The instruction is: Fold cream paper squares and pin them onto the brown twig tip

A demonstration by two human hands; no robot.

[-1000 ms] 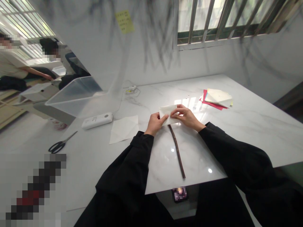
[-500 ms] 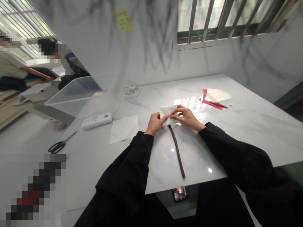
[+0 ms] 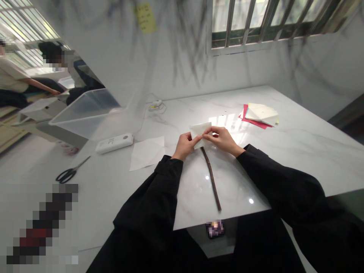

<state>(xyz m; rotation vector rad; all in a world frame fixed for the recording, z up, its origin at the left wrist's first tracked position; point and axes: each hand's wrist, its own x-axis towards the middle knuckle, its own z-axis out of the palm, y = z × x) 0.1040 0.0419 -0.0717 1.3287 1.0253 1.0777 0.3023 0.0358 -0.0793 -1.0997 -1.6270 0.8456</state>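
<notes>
My left hand and my right hand both pinch a small folded piece of white paper above the white marble table. The fingertips meet at the paper's near edge. A thin dark twig lies on the table from just below the paper toward the near edge. Both arms wear black sleeves.
A flat white paper sheet lies left of my hands. Further left are a white power bank, black scissors and a clear plastic bin. A stack of red and cream papers sits at the back right. Two people sit far left.
My hands have drawn closer together on the paper, which looks narrower and slightly lifted. The view has shifted down a little.
</notes>
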